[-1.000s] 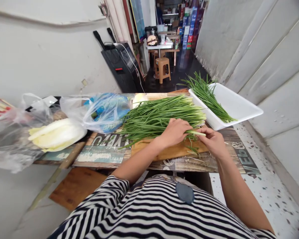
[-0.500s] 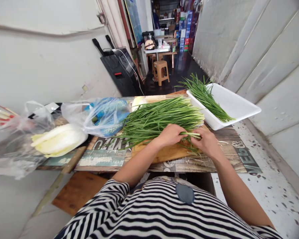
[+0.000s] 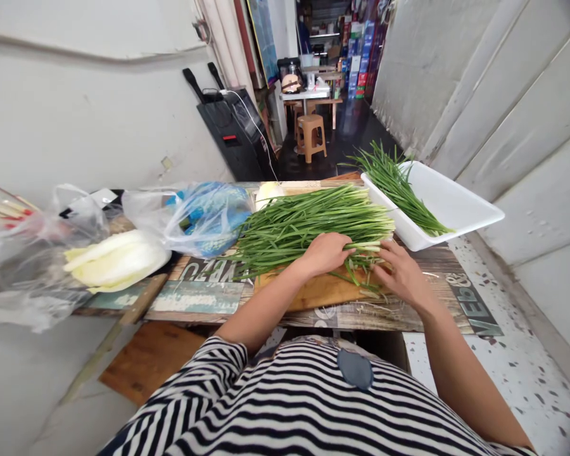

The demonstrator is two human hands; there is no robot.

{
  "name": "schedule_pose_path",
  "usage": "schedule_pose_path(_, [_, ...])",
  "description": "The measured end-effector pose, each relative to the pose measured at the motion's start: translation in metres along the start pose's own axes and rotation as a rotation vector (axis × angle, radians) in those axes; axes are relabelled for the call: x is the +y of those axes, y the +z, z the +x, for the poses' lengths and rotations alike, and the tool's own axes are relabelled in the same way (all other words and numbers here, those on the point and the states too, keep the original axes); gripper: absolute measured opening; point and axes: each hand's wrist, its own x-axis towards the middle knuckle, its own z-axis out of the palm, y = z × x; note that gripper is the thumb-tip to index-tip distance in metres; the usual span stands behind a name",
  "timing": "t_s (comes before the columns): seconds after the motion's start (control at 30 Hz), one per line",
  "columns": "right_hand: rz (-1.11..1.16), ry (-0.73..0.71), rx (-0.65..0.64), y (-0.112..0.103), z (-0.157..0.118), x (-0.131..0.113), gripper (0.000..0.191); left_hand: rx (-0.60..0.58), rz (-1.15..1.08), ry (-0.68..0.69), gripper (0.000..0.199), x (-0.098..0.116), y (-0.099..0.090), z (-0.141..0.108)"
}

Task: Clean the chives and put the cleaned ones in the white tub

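A large heap of green chives point(image 3: 308, 221) lies on a wooden cutting board point(image 3: 313, 292), its pale stem ends toward the right. My left hand point(image 3: 327, 253) is closed on a few chive stems at the heap's near edge, their white ends sticking out to the right. My right hand point(image 3: 401, 272) is beside those ends with its fingers apart, the fingertips close to the stems. Loose green scraps point(image 3: 361, 275) lie on the board between my hands. More chives point(image 3: 399, 190) rest over the left side of a white tub point(image 3: 456, 196).
A pale cabbage point(image 3: 118, 259), a clear plastic bag with blue contents point(image 3: 209, 218) and other bags point(image 3: 23, 266) are on the table's left side. Another pale vegetable point(image 3: 268, 193) sits behind the heap. A stool point(image 3: 311, 136) and a black case point(image 3: 237, 133) stand beyond the table.
My right hand has loosened its pinch on the stem ends and spread its fingers, moving slightly right. My left hand still grips the stems. The view has shifted a little.
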Motion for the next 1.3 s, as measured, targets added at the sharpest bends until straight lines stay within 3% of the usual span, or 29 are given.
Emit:
schedule_pose_path(0.17, [-0.059,0.118,0.177,0.001,0.001,-0.006,0.027,-0.023,-0.002,0.002,0.029,-0.001,-0.005,0.0])
schedule_pose_path(0.27, [0.073,0.09,0.126,0.001,0.003,-0.008,0.025,-0.051,-0.023,0.015,0.028,-0.001,-0.007,-0.001])
schedule_pose_path(0.33, [0.25,0.142,0.099,0.003,0.005,-0.008,0.023,-0.056,-0.035,0.023,0.029,-0.002,-0.008,-0.002])
schedule_pose_path(0.4, [0.504,0.311,0.12,0.008,0.006,-0.009,0.023,-0.043,-0.041,0.049,0.029,-0.002,-0.008,-0.002])
schedule_pose_path(0.5, [0.955,0.588,0.2,0.019,0.01,-0.011,0.03,-0.001,-0.044,0.125,0.026,-0.001,-0.005,-0.003])
schedule_pose_path(0.6, [1.177,0.686,0.301,0.026,0.015,-0.008,0.034,0.028,-0.037,0.119,0.027,0.0,-0.002,-0.004])
schedule_pose_path(0.7, [1.007,0.724,0.477,0.022,0.014,-0.001,0.037,0.059,-0.049,0.047,0.027,-0.001,-0.002,-0.005])
schedule_pose_path(0.73, [0.892,0.726,0.48,0.019,0.012,0.001,0.039,0.077,-0.064,0.02,0.026,-0.002,-0.003,-0.005])
schedule_pose_path(0.8, [0.666,0.684,0.358,0.013,0.008,0.0,0.048,0.119,-0.112,-0.04,0.025,-0.003,-0.005,-0.005])
schedule_pose_path(0.9, [0.413,0.469,0.119,0.01,0.003,-0.014,0.057,0.161,-0.193,-0.097,0.021,-0.001,-0.005,-0.003])
schedule_pose_path(1.0, [0.158,0.24,0.048,0.015,0.003,-0.028,0.038,0.167,-0.249,-0.088,0.019,0.001,-0.004,-0.002])
schedule_pose_path(1.07, [0.017,0.18,0.026,0.02,0.003,-0.029,0.03,0.179,-0.256,-0.096,0.02,0.001,-0.007,-0.004])
schedule_pose_path(1.2, [-0.085,0.212,0.053,0.023,0.003,-0.011,0.028,0.296,-0.153,-0.139,0.021,0.0,-0.024,-0.019])
schedule_pose_path(1.3, [-0.138,0.307,0.163,0.022,0.011,0.011,0.026,0.397,-0.12,-0.044,0.021,0.001,-0.04,-0.03])
